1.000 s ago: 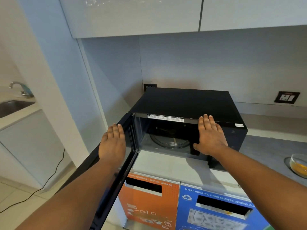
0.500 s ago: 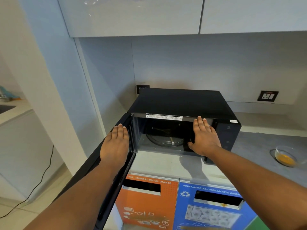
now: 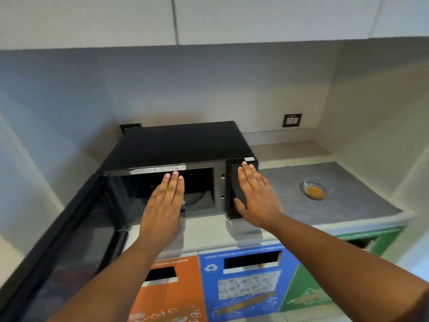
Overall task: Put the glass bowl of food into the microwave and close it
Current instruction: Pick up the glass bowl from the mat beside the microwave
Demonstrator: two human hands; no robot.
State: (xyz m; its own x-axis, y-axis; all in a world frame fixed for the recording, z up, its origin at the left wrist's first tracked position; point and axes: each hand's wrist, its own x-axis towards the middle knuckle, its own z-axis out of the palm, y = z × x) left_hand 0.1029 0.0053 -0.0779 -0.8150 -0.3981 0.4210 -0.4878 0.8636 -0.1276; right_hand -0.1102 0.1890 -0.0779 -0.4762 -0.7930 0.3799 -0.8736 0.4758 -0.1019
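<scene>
A black microwave (image 3: 178,145) stands on the counter with its door (image 3: 69,233) swung wide open to the left. Its dark cavity (image 3: 199,189) holds a glass turntable and no dish. My left hand (image 3: 164,205) hovers flat in front of the cavity, fingers together, holding nothing. My right hand (image 3: 255,196) is spread flat in front of the microwave's control panel, also holding nothing. The small glass bowl (image 3: 316,187) with yellow-orange food sits on the grey mat (image 3: 348,205) to the right of the microwave, well apart from both hands.
Under the counter edge are orange (image 3: 171,296), blue (image 3: 246,282) and green (image 3: 325,282) recycling bin fronts. A wall socket (image 3: 292,120) is behind the microwave's right side. White cabinets (image 3: 209,19) hang overhead. A side wall closes the counter on the right.
The view has swung right, so the bowl is further into frame. My left hand left the door edge for the cavity front. My right hand moved from the cavity opening to the control panel.
</scene>
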